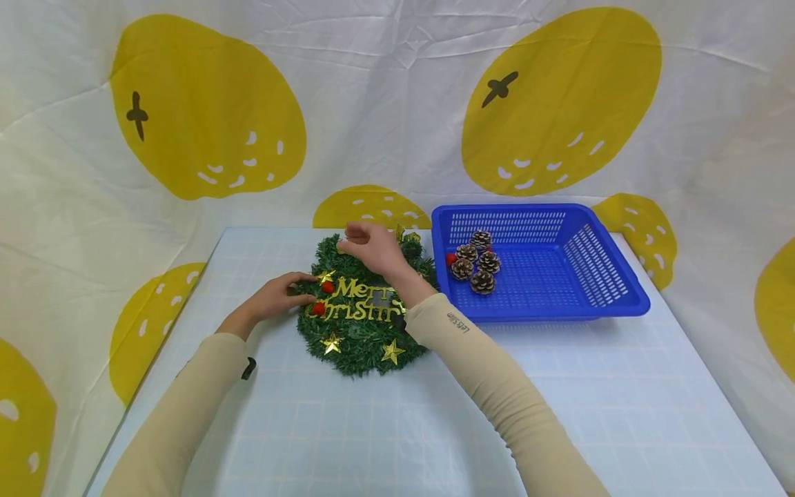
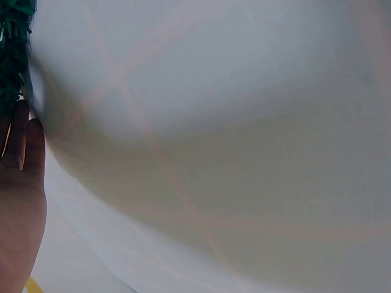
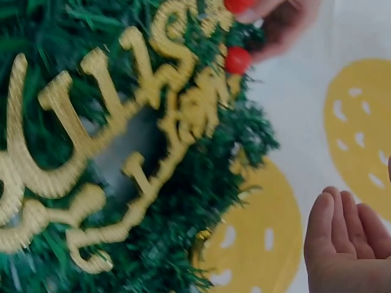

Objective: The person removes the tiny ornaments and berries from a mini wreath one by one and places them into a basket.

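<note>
A green wreath [image 1: 357, 359] lies on the table, bearing gold "Merry Christmas" lettering [image 1: 354, 310] and gold stars [image 1: 393, 352]. Two red balls [image 1: 319, 308] sit at its left side. My left hand [image 1: 273, 298] rests against the wreath's left edge, thumb and fingertips near the red balls; in the left wrist view its fingers [image 2: 33, 143] look straight beside the greenery. Over the upper part of the wreath hovers my right hand [image 1: 377, 254], crossing the lettering's right end with its wrist. Its fingers [image 3: 345, 226] are loosely extended, with nothing visible in them.
To the wreath's right stands a blue basket [image 1: 546, 317] with several pine cones [image 1: 482, 281] and a red ball [image 1: 450, 259] in its left part. A white curtain [image 1: 385, 103] with yellow fruit prints hangs behind the light blue checked table [image 1: 348, 442].
</note>
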Available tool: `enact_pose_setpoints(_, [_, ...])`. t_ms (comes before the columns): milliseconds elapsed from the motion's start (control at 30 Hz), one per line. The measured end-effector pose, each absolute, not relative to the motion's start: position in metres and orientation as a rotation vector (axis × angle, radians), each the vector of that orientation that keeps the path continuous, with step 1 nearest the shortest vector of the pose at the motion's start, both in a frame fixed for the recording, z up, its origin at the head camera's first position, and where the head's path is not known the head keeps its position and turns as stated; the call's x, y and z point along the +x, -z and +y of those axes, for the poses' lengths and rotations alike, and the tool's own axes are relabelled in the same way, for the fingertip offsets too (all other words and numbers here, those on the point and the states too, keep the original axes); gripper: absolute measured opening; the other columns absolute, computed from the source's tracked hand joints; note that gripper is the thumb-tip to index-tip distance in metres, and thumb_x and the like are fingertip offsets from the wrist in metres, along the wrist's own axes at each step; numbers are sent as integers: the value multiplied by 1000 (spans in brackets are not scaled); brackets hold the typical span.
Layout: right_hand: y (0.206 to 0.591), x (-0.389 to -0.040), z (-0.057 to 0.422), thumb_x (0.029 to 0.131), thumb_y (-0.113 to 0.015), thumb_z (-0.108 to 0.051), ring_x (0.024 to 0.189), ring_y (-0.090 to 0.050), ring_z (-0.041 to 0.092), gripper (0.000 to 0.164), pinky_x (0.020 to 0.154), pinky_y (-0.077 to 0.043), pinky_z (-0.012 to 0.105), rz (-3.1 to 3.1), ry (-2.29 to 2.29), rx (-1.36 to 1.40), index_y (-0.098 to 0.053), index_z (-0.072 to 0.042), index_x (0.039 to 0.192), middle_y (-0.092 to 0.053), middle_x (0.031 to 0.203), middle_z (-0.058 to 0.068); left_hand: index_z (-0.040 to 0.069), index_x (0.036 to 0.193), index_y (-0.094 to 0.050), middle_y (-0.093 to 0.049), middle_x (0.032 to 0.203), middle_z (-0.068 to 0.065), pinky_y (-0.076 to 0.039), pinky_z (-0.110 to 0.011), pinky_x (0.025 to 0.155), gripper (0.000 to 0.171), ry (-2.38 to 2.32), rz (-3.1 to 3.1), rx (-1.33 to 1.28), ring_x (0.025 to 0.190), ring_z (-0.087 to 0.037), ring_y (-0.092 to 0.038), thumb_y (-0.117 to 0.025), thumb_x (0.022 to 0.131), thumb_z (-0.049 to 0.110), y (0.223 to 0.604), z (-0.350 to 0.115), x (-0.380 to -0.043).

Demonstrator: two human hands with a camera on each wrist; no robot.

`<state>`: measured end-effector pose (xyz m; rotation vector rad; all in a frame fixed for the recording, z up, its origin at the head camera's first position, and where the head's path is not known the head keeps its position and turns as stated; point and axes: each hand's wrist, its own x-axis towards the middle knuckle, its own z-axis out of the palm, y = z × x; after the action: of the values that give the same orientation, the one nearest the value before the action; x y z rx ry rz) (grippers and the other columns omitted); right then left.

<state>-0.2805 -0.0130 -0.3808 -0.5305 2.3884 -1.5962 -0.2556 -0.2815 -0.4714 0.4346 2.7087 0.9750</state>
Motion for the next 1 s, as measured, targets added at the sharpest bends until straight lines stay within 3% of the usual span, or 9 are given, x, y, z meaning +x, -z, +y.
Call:
enact_pose_setpoints(367, [407, -273, -27, 94, -68, -31, 122, -56, 18, 56, 95, -50, 35, 2434, 1510, -518, -51, -10, 143, -58, 137, 5, 11, 139, -55, -47, 145, -17, -38, -55, 106, 55, -990, 2707, 426, 132, -39, -42, -68, 93, 38, 474, -284, -255])
enact_pose_setpoints(1000, [439, -263, -44, 93, -69, -30, 120, -58, 19, 55, 93, -51, 34, 2438, 1406, -517, -53, -9, 141, -60, 133, 6, 10, 139, -53, -45, 146, -18, -37, -57, 105, 55, -990, 2701, 444, 132, -40, -42, -67, 94, 37, 472, -283, -254])
